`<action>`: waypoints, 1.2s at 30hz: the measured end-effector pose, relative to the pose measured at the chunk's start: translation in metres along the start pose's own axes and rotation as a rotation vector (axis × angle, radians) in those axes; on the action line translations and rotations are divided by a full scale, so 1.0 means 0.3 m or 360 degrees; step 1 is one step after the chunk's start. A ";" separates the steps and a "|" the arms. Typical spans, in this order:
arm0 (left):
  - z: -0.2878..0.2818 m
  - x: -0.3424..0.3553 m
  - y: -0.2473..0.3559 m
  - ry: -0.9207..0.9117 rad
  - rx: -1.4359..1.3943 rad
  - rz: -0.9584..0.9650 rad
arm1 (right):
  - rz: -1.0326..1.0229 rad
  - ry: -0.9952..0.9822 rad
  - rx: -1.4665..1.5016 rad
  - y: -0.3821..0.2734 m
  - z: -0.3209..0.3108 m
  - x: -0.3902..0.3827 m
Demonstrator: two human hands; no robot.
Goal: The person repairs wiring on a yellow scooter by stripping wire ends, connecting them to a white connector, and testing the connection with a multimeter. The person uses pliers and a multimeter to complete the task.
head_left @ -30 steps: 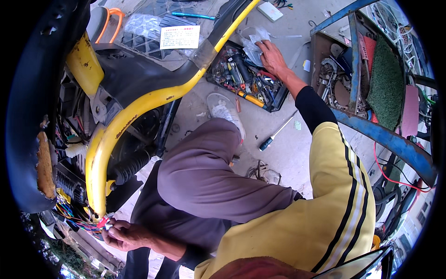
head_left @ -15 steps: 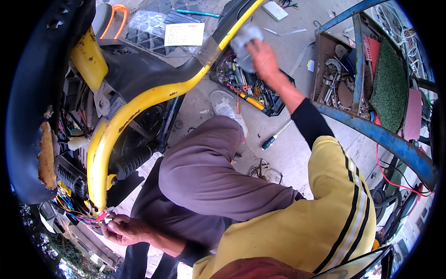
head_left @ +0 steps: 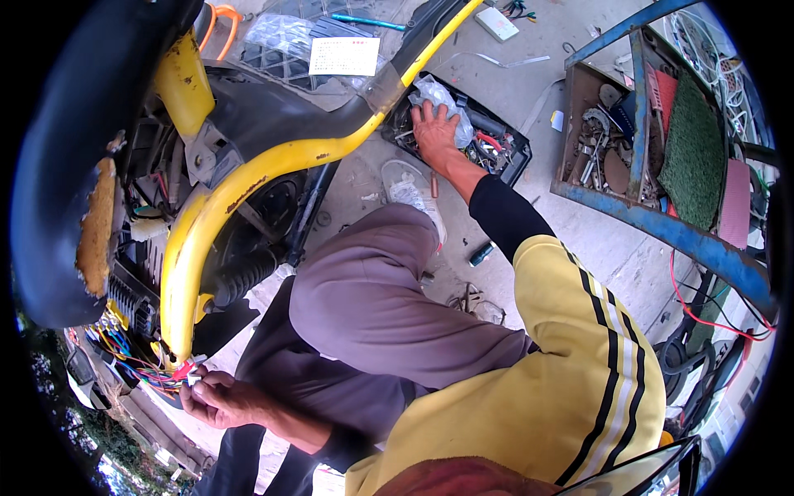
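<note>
At the lower left, my left hand (head_left: pixel 217 400) pinches a small white connector (head_left: pixel 193 378) between thumb and fingers. It is beside a red connector (head_left: pixel 184 369) and a bundle of coloured wires (head_left: pixel 136 360) under the rear of a yellow-framed vehicle (head_left: pixel 184 264). My right hand (head_left: pixel 436 136) reaches into a black toolbox (head_left: pixel 518 169), its fingers spread over the contents and touching a crumpled clear plastic bag (head_left: pixel 451 103). Its fingertips partly hide what lies beneath. Red-handled pliers (head_left: pixel 490 142) lie in the box to the right of the hand.
A blue metal frame (head_left: pixel 662 231) with a bin of metal parts (head_left: pixel 597 145) and a green mat (head_left: pixel 695 153) stands at the right. A screwdriver (head_left: pixel 480 254) lies on the floor by my knee. A printed white sheet (head_left: pixel 344 56) rests at the back.
My right hand has moved down and left from above the toolbox, bringing the plastic bag down into it. My left hand stays at the wires, still pinching the connector. The view has shifted slightly.
</note>
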State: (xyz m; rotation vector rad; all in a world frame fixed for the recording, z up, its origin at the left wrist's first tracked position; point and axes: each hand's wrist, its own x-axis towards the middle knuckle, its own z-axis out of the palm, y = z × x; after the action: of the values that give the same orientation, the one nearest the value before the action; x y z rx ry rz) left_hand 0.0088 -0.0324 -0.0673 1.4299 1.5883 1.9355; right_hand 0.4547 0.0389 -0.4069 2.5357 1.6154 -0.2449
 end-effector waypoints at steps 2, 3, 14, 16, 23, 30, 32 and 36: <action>-0.002 0.004 -0.004 -0.0035 0.0013 0.0004 | 0.0032 -0.0058 0.0074 0.000 0.012 0.009; -0.002 0.001 -0.006 -0.0039 0.0017 0.0003 | 0.0039 -0.0080 0.0103 -0.001 -0.019 0.015; 0.031 -0.006 0.023 -0.0024 0.0109 0.0013 | -0.0331 -0.0229 0.0791 0.233 -0.088 0.084; 0.033 -0.005 0.026 -0.0005 0.0111 0.0003 | -0.0391 -0.0157 0.1068 0.291 -0.125 0.084; 0.026 -0.019 0.002 0.0096 0.0085 -0.0015 | 0.0013 -0.0316 0.2454 0.491 -0.158 0.189; 0.023 0.004 0.000 0.0050 0.0012 0.0056 | 0.0150 -0.0331 0.2998 0.675 -0.051 0.391; -0.013 -0.033 -0.001 0.0170 0.0049 0.0051 | 0.0091 -0.0367 0.2667 0.679 -0.026 0.477; 0.050 0.001 0.009 0.0140 0.0272 0.0097 | 0.0021 -0.0136 0.0971 0.707 0.087 0.465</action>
State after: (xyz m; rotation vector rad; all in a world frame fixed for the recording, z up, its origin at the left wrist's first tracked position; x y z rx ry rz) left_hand 0.0215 -0.0244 -0.0660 1.4930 1.8088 1.9621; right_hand 0.7033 0.0684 -0.4570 2.8911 1.6852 -0.9629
